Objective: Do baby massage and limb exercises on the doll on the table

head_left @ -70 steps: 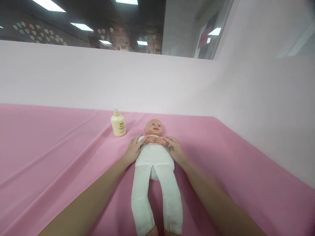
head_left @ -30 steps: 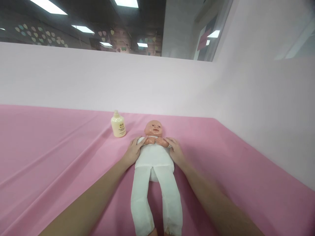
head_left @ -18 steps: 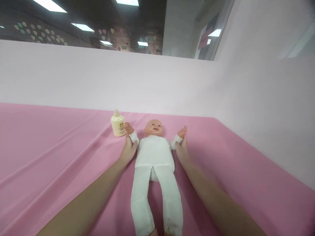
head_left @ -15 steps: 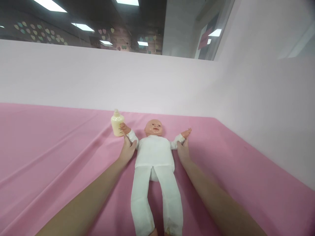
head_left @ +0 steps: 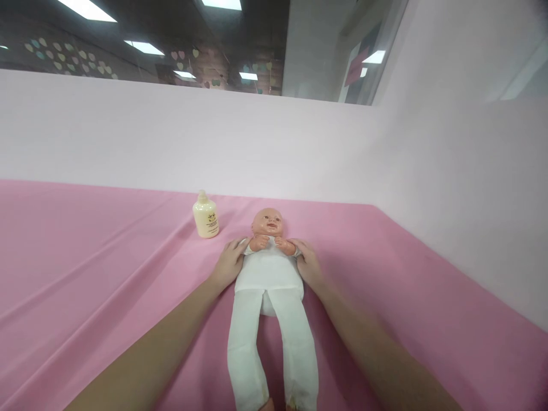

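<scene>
A baby doll (head_left: 269, 274) with a white cloth body lies face up, its head toward the far wall. Both of its arms are folded in, the small plastic hands resting on its upper chest. My left hand (head_left: 230, 262) is closed around the doll's arm on the left side of the view. On the other side, my right hand (head_left: 309, 264) grips the doll's other arm, fingers over the sleeve. The doll's feet are partly cut off at the bottom edge.
A pale yellow bottle (head_left: 206, 217) with dark print stands left of the doll's head. Pink cloth (head_left: 107, 257) covers the surface, with creases at the left. A white wall (head_left: 180, 137) rises behind, with a window (head_left: 240, 51) above it; another wall (head_left: 471, 171) bounds the right.
The doll's arms have moved from spread out at the sides to folded over its chest, my hands moving with them. The bottle's label is now uncovered.
</scene>
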`<state>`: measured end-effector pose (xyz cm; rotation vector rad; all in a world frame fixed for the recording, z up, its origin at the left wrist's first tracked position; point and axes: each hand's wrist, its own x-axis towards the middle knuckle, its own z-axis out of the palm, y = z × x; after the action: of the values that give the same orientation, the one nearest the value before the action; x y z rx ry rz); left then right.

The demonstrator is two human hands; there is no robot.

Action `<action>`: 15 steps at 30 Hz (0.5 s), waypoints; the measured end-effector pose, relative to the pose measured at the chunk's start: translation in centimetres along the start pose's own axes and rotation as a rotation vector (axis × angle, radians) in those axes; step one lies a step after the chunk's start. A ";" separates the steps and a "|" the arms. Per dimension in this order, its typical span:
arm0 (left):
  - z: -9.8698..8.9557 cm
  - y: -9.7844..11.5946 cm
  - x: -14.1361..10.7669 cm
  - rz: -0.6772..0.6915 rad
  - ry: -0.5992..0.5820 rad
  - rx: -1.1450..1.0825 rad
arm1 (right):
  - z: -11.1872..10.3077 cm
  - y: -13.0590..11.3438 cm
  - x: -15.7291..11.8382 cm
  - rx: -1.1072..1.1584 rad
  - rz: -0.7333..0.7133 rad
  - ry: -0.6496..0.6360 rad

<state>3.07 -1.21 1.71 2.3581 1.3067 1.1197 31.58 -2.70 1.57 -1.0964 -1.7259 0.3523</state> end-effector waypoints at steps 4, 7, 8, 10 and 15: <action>-0.3 0.5 0.1 -0.040 0.041 -0.090 | -0.1 -0.5 0.0 0.038 0.093 0.041; -0.2 0.6 0.2 -0.118 0.138 -0.235 | -0.2 -1.1 0.1 0.136 0.214 0.136; -0.2 0.4 0.2 -0.158 0.173 -0.295 | -0.3 -1.1 0.2 0.176 0.258 0.173; 0.0 -0.2 0.1 -0.258 0.234 -0.409 | -0.4 -0.7 0.2 0.247 0.347 0.252; 0.2 -1.9 -0.1 -0.455 0.372 -0.536 | -0.6 1.7 0.2 0.321 0.424 0.408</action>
<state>2.00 -0.20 0.54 1.4316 1.3397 1.5491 32.91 -1.78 0.80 -1.1928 -1.0322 0.6002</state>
